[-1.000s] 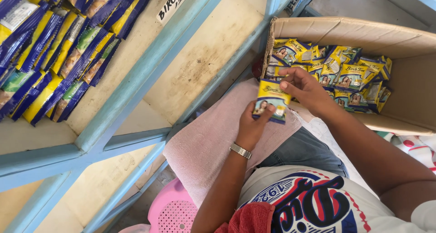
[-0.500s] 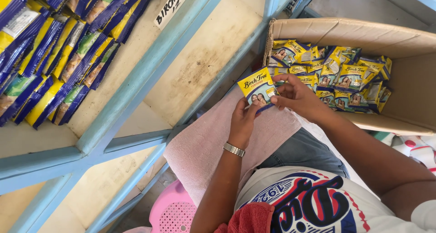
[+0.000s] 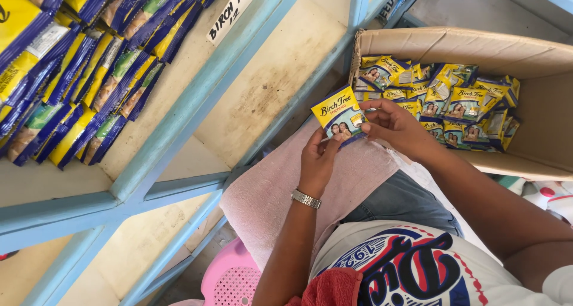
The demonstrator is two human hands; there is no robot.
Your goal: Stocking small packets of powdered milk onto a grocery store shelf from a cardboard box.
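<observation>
Above the pink cloth (image 3: 280, 186), left hand (image 3: 317, 158) and right hand (image 3: 395, 125) pinch one yellow-and-blue sachet (image 3: 338, 114) in their grip.

Left hand (image 3: 317, 158) raised in front of torso, palm toward body, fingers curled up in pinch, metal watch on wrist. Right hand (image 3: 394, 125) just right of it, slightly higher, fingers bent inward, thumb and forefinger pinching. Both forearms bare, elbows bent.
</observation>
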